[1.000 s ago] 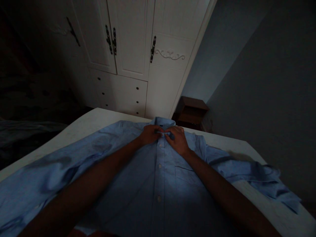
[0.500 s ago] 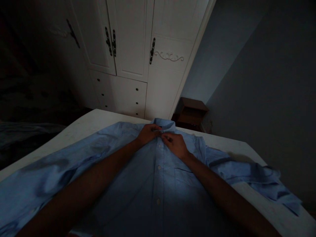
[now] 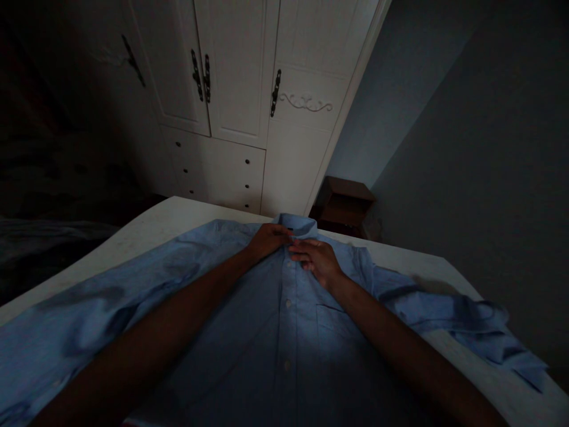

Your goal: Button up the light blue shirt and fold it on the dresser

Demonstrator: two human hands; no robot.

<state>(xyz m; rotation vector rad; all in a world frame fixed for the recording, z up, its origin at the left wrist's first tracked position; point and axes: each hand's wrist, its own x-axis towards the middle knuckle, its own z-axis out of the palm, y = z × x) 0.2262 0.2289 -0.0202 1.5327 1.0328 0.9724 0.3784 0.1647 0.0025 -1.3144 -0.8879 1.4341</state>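
Observation:
A light blue button-up shirt [image 3: 306,326] lies front side up with its sleeves spread to both sides. Its collar [image 3: 303,224] points to the far edge of the table. My left hand [image 3: 269,239] is at the left side of the collar, with its fingers closed on the cloth by the neck opening. Just beside it, my right hand [image 3: 317,258] rests over the top of the button placket, fingers stretched and slightly apart. The top button is hidden by the fingertips. Lower down, several buttons run along the placket, and a chest pocket sits right of it.
The shirt is on a white table [image 3: 178,210]. Beyond it stands a white wardrobe [image 3: 235,71] with dark handles and drawers. A small brown cabinet [image 3: 349,198] is on the floor behind the table, near a grey wall [image 3: 489,148]. Dark fabric [image 3: 40,237] lies at the left.
My right hand's fingers have loosened from a pinch at the collar button area and straightened out over the placket. My left hand stays at the collar.

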